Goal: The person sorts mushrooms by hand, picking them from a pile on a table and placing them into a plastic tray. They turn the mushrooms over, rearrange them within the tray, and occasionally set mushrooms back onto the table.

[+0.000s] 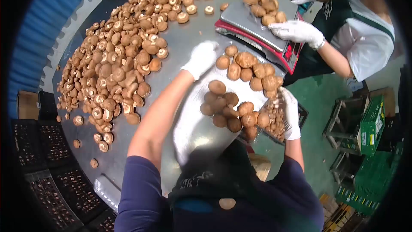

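Observation:
My left hand (201, 59), in a white glove, is over the metal table left of a group of shiitake mushrooms (245, 60). Its fingers look curled in, slightly blurred, and what they hold, if anything, is hidden. On the right, my gloved right hand (290, 114) curves its fingers in beside the large brown caps at the table's edge. Whatever is inside its grip cannot be made out. Darker shiitake caps (219, 105) lie between my arms, and shiny clear plastic (253, 138) shows near the front caps.
A large heap of shiitake (111, 68) covers the table's left side. Across from me, a co-worker's gloved hand (296, 32) touches mushrooms on a red scale (251, 28). Small pieces fill a dark crate (302, 118). Green crates (371, 129) stand right; filled black trays (53, 193) lie lower left.

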Available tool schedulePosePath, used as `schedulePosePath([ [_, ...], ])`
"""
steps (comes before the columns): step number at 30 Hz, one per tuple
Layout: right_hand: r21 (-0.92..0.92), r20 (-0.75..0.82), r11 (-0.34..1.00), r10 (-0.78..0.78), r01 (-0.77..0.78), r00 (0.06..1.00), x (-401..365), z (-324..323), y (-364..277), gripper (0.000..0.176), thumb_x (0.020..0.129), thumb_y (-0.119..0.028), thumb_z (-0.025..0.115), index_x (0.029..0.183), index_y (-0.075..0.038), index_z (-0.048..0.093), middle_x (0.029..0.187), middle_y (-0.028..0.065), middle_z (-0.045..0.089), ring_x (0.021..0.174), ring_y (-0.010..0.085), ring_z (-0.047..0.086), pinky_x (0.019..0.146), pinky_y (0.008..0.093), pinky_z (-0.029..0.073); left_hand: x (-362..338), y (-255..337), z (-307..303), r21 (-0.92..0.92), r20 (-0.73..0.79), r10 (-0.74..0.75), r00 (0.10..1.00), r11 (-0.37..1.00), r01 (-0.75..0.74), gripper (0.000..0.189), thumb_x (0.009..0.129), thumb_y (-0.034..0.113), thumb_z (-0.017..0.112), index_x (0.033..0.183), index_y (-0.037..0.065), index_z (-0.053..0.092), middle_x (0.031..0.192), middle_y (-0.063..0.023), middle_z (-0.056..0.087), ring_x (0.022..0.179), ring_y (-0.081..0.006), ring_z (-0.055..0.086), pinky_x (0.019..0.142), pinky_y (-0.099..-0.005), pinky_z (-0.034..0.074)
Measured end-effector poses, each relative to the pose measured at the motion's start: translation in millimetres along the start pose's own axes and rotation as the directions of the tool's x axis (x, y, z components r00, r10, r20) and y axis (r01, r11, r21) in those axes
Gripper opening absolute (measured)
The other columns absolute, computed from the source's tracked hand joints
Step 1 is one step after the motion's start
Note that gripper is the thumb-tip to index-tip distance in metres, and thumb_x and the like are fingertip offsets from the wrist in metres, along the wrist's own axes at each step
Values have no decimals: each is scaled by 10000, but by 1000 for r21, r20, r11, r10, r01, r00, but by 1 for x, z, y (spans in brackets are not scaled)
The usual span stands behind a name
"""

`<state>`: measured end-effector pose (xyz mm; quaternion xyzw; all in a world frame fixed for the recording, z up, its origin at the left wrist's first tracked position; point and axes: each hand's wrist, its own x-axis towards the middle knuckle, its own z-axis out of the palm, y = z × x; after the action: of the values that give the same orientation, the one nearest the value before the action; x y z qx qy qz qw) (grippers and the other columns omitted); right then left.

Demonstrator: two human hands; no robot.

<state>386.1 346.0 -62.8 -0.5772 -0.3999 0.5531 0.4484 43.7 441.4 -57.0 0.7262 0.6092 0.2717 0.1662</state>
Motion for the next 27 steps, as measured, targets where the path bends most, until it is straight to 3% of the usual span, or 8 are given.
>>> schedulePosePath([
  [4, -170, -38, 985, 10, -17, 999, -13, -29, 10, 382, 989, -336, 531, 1216, -42, 620, 947, 11, 648, 728, 90, 600, 642, 238, 479, -54, 4, -37, 261, -16, 94, 995, 961, -86, 265, 839, 147, 574, 1075, 59, 656, 1011, -139, 644, 1011, -339, 588, 875, -430, 473],
  [6, -190, -14, 982, -14, 11, 1000, -26, -40, 14, 368, 989, -329, 533, 1195, -43, 638, 955, 20, 671, 746, 93, 606, 659, 240, 486, -85, -1, -36, 321, 128, 11, 992, 946, -52, 396, 828, 177, 638, 1207, 73, 596, 1164, -142, 587, 1101, -342, 544, 923, -413, 465],
  [8, -196, -48, 980, -55, 44, 997, -35, -47, 19, 357, 992, -314, 532, 1190, -37, 639, 953, 20, 677, 748, 86, 602, 662, 230, 482, -105, -8, -30, 334, 39, 57, 998, 940, -67, 475, 812, 150, 665, 1267, 79, 547, 1201, -151, 561, 1117, -343, 539, 943, -408, 462],
  [14, -338, -80, 931, -178, 142, 981, -70, -28, 6, 318, 1012, -281, 523, 1126, -11, 645, 801, 13, 631, 664, 78, 572, 616, 228, 469, -139, -3, -48, 8, -84, -26, 996, 1000, 26, 473, 797, 153, 697, 1230, 36, 546, 1145, -175, 578, 1084, -325, 568, 927, -397, 467],
  [17, -365, 155, 921, 206, -138, 966, -88, -31, 10, 615, 981, -546, 448, 1297, -26, 530, 829, 71, 666, 657, 119, 627, 552, 232, 471, -180, 6, -61, -353, -55, -213, 976, 918, 181, 358, 879, 164, 682, 1178, -1, 574, 1063, -102, 620, 960, -255, 631, 872, -346, 497],
  [19, -295, 292, 912, 369, -284, 882, -101, -24, 15, 683, 979, -583, 408, 1332, -2, 472, 831, 110, 677, 657, 163, 654, 549, 241, 486, -210, 7, -68, -739, 387, -322, 864, 453, 500, 348, 938, 241, 625, 1131, -44, 579, 1053, -99, 615, 916, -199, 638, 851, -335, 509],
  [22, -220, 399, 887, 462, -406, 792, -108, -10, 21, 672, 986, -586, 380, 1306, -2, 465, 849, 121, 675, 702, 186, 664, 562, 250, 497, -236, 41, -55, -852, 483, -294, 825, 60, 520, 311, 985, 248, 534, 1114, -30, 585, 1066, -115, 620, 938, -205, 642, 902, -335, 507],
  [27, 197, 411, 848, 385, -493, 826, -99, -6, 29, 549, 1006, -483, 430, 1253, 6, 473, 935, 168, 656, 820, 243, 676, 707, 326, 558, -231, 35, -12, -952, 306, -202, 930, -90, 294, 329, 1003, 235, 493, 1160, -46, 560, 1126, -149, 621, 1083, -262, 612, 996, -384, 482],
])
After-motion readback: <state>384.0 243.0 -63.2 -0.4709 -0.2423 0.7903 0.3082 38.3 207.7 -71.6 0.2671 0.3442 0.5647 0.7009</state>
